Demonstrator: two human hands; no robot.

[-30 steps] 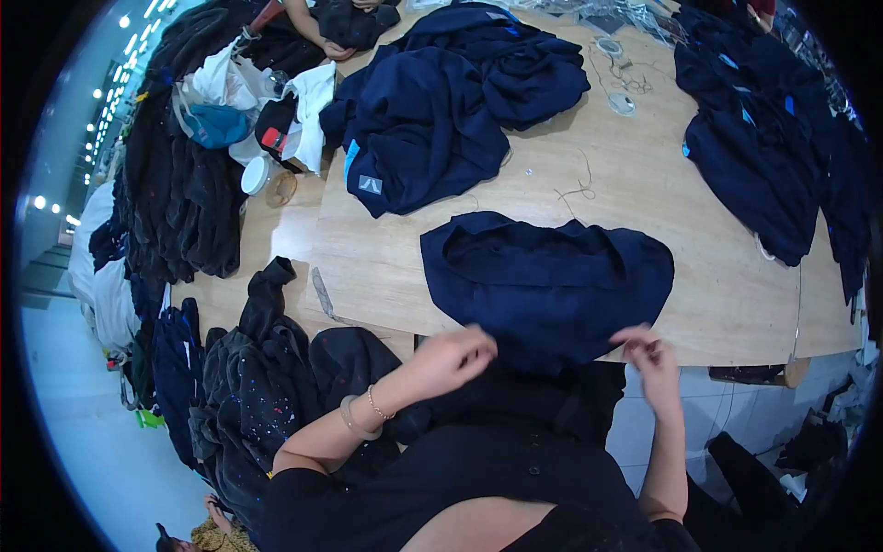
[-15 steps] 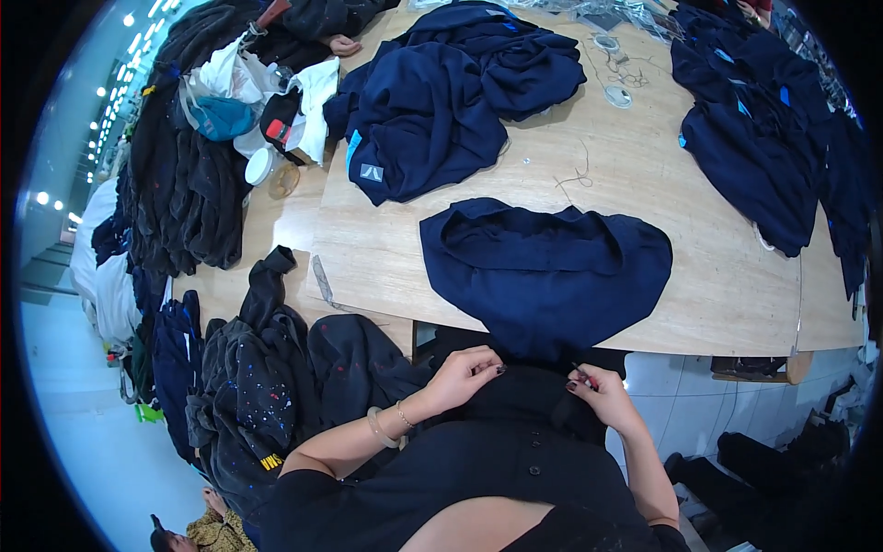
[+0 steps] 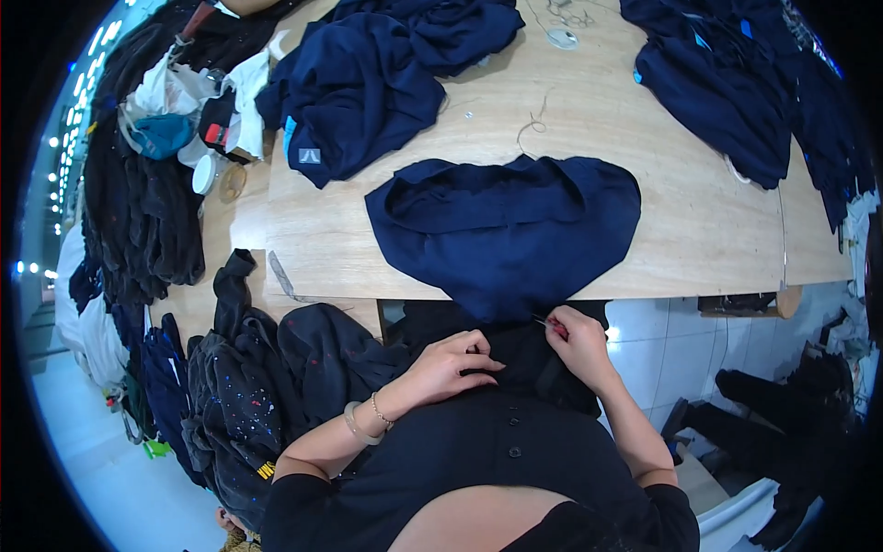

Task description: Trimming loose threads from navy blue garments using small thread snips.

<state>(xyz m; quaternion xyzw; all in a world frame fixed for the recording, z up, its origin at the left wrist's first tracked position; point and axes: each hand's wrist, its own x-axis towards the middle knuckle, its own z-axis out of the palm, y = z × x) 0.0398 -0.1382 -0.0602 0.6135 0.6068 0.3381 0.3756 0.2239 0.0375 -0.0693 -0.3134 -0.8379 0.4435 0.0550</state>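
Right grip [image 3: 579,342] pinches a small thin object [image 3: 540,319]; left grip [image 3: 457,368] has parted, below the navy garment [image 3: 506,253].

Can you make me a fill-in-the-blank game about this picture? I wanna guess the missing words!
1. The bangle is on the same arm as the ____ hand.
2. The hand nearer the lower end of the garment at the middle of the table is the ____ one.
3. That garment is dark ____.
4. The buttons on the black shirt are ____ in shape.

Missing words: left; right; blue; round.
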